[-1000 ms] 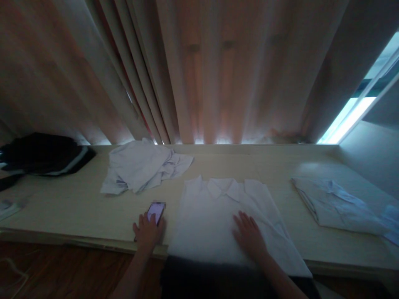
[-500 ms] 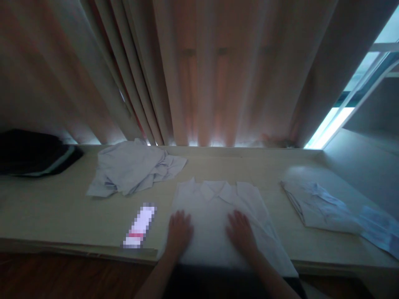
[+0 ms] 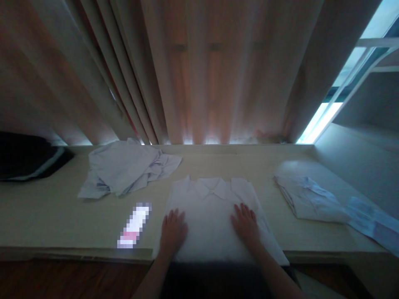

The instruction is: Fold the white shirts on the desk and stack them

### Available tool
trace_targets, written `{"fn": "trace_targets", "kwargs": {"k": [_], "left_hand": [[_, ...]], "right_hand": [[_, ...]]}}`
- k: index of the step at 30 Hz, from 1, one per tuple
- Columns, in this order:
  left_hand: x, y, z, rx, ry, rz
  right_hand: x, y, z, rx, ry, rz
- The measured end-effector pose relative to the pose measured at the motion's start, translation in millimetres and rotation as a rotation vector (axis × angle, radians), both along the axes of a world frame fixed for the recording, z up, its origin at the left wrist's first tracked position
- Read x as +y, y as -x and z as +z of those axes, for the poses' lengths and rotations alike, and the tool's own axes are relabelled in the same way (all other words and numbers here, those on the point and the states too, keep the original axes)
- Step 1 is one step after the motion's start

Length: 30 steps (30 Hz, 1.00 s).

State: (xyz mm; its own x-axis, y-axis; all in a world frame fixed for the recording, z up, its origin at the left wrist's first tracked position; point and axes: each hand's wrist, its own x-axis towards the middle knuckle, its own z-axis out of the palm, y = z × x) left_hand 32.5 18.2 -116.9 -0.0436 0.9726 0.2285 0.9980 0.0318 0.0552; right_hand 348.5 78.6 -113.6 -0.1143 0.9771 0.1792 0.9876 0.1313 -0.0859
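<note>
A white collared shirt (image 3: 208,220) lies spread on the pale wooden surface in front of me, its collar toward the curtain and its lower part reaching over the near edge. My left hand (image 3: 173,230) rests flat on the shirt's left side, fingers stretched out. On the right side of the same shirt, my right hand (image 3: 245,224) lies with its fingers spread. Neither hand grips the fabric.
A crumpled white garment (image 3: 124,166) lies at the back left, beside a black item (image 3: 28,155). A blurred-out white strip (image 3: 134,226) is near the front edge. Folded white clothing (image 3: 311,199) sits at right near a clear packet (image 3: 374,220). Curtains (image 3: 199,74) hang behind.
My right hand has slid outward to the right over the shirt, and the hands are farther apart. The whole view has shifted slightly, so objects appear a little farther left.
</note>
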Motion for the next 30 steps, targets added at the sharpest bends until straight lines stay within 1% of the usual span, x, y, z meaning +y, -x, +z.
{"fn": "trace_targets", "kwargs": {"k": [3,7,14,17,20,23,25,28,30], "left_hand": [[1,1,-2.1,0.020,0.015,0.004],[1,0,-0.1,0.045,0.007,0.000],[-1,-3,0.1,0.027,0.009,0.016],[-2,-4,4.7,0.018,-0.004,0.007],[5,-8,13.8,0.004,-0.017,0.008],[20,-23,21.9,-0.011,-0.029,-0.026],[33,-41,22.9,-0.019,-0.036,-0.079],[49,-72,15.5,-0.039,-0.034,-0.158],[55,-87,6.6,-0.056,-0.028,-0.172]], "right_hand": [[-1,0,0.7,-0.002,-0.001,0.007],[-1,1,0.0,0.001,-0.023,0.000],[1,1,-7.3,-0.014,0.004,-0.002],[0,1,-9.0,-0.016,0.000,-0.001],[1,2,-5.6,-0.033,-0.016,-0.015],[6,12,4.2,-0.083,-0.059,-0.005],[10,26,11.1,-0.097,-0.101,0.055],[16,52,13.9,-0.056,-0.112,0.162],[19,66,10.4,-0.019,-0.091,0.184]]}}
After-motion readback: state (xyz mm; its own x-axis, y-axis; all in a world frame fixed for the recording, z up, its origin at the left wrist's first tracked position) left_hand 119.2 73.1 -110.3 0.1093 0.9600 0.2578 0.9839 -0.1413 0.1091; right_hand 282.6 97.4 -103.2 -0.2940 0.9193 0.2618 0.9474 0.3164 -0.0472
